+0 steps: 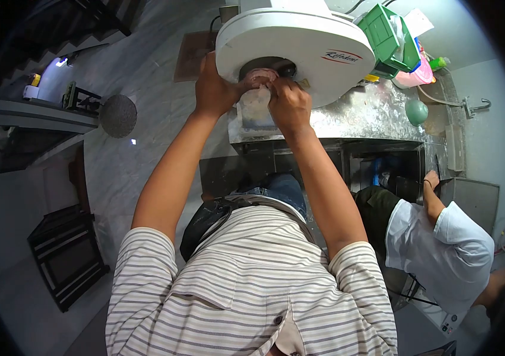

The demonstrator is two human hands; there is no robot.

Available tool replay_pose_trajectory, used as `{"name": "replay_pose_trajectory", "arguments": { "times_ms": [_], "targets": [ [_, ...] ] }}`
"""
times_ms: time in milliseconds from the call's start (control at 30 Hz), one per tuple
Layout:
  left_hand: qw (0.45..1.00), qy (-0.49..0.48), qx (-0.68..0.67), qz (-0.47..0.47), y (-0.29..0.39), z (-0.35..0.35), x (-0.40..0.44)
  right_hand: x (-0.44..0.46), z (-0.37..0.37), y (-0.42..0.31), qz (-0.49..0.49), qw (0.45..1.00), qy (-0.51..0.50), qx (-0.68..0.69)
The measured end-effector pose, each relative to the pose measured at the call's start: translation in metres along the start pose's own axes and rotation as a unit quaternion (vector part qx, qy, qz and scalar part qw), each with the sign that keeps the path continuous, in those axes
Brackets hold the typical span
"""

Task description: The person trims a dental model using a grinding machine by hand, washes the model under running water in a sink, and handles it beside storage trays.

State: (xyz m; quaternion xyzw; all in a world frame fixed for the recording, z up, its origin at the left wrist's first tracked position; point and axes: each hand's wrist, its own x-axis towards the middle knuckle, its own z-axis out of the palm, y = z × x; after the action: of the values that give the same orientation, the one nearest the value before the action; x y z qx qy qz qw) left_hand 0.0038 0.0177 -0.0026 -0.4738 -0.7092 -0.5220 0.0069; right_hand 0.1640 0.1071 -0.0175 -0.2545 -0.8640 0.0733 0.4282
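My left hand (pixel 217 90) and my right hand (pixel 291 104) are both closed on a small pinkish curved piece (pixel 260 75), whose kind I cannot make out. They hold it at the dark round opening (pixel 271 62) in the underside of a white machine housing (pixel 300 41) with red and black lettering. The left thumb points in from the side, and the right fingers are bent against the piece. Below the hands lies a pale, dusty tray surface (pixel 256 113). What sits deeper inside the opening is hidden.
A splotched metal worktop (pixel 359 115) runs to the right, bearing a green ball-like object (pixel 416 112). A green bin (pixel 386 41) stands beside the housing. Another person in a white shirt (pixel 442 255) bends near the counter at right. A round stool (pixel 118 115) is at left.
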Motion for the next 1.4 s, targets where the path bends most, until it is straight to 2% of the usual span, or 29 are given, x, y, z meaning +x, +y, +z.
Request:
{"name": "replay_pose_trajectory", "arguments": {
  "times_ms": [233,300,500,633,700,733,767,800,833,867,933,967,1033,1067,1100,1133,1200,1233,1267,1333,1367,1400],
  "targets": [
    [1.0,0.0,-0.003,-0.007,0.0,-0.002,-0.001,0.0,-0.005,-0.005,0.024,0.999,-0.019,-0.018],
    [0.999,-0.03,-0.017,-0.035,0.003,-0.004,-0.003,0.0,-0.01,-0.008,0.031,0.999,-0.03,-0.026],
    [0.999,-0.014,0.027,-0.009,-0.008,0.0,-0.013,-0.006,-0.019,-0.019,-0.008,0.999,0.027,0.016],
    [1.0,0.006,0.013,-0.004,0.003,0.001,-0.022,-0.013,-0.024,-0.019,-0.027,0.999,0.021,0.043],
    [0.999,0.029,-0.023,0.0,0.016,-0.007,-0.032,-0.021,-0.033,-0.023,0.096,0.984,0.008,0.15],
    [0.999,0.031,-0.024,-0.001,0.021,-0.009,-0.04,-0.018,-0.046,-0.031,0.094,0.984,0.007,0.15],
    [0.998,0.064,0.0,0.003,0.026,-0.011,-0.049,-0.014,-0.062,-0.039,0.223,0.943,-0.031,0.244],
    [0.995,0.097,0.026,0.007,0.031,-0.013,-0.056,-0.011,-0.07,-0.043,0.347,0.875,-0.07,0.331],
    [0.995,0.097,0.029,0.003,0.037,-0.016,-0.061,-0.014,-0.067,-0.037,0.378,0.816,-0.082,0.429],
    [0.996,0.085,0.019,-0.026,0.044,-0.02,-0.064,-0.018,-0.067,-0.03,0.38,0.814,-0.086,0.431],
    [0.996,0.073,0.012,-0.057,0.052,-0.022,-0.068,-0.01,-0.076,-0.03,0.441,0.713,-0.159,0.522],
    [0.995,0.079,-0.013,-0.066,0.055,-0.021,-0.068,-0.007,-0.076,-0.03,0.453,0.704,-0.172,0.52],
    [0.992,0.094,-0.035,-0.073,0.058,-0.02,-0.066,-0.007,-0.071,-0.027,0.453,0.704,-0.18,0.516],
    [0.996,0.061,0.006,-0.069,0.058,-0.021,-0.067,-0.01,-0.066,-0.024,0.457,0.705,-0.185,0.51],
    [0.996,0.029,0.048,-0.064,0.058,-0.021,-0.068,-0.008,-0.062,-0.027,0.427,0.747,-0.194,0.471],
    [0.996,0.036,0.051,-0.065,0.059,-0.019,-0.07,-0.006,-0.064,-0.027,0.422,0.747,-0.199,0.473],
    [0.994,-0.044,0.05,-0.085,0.059,-0.013,-0.076,-0.004,-0.078,-0.035,0.414,0.807,-0.226,0.356],
    [0.996,-0.035,0.035,-0.071,0.059,-0.01,-0.078,-0.004,-0.083,-0.035,0.376,0.836,-0.257,0.307],
    [0.996,-0.037,0.037,-0.074,0.057,-0.009,-0.079,-0.004,-0.085,-0.031,0.377,0.834,-0.259,0.309],
    [0.995,-0.067,0.065,-0.033,0.055,-0.009,-0.081,-0.006,-0.088,-0.025,0.259,0.89,-0.304,0.221],
    [0.995,-0.069,0.065,-0.034,0.055,-0.01,-0.08,-0.007,-0.087,-0.024,0.261,0.889,-0.304,0.22],
    [0.993,-0.087,0.08,-0.011,0.056,-0.012,-0.078,-0.007,-0.086,-0.023,0.231,0.915,-0.277,0.181]
  ]
}}
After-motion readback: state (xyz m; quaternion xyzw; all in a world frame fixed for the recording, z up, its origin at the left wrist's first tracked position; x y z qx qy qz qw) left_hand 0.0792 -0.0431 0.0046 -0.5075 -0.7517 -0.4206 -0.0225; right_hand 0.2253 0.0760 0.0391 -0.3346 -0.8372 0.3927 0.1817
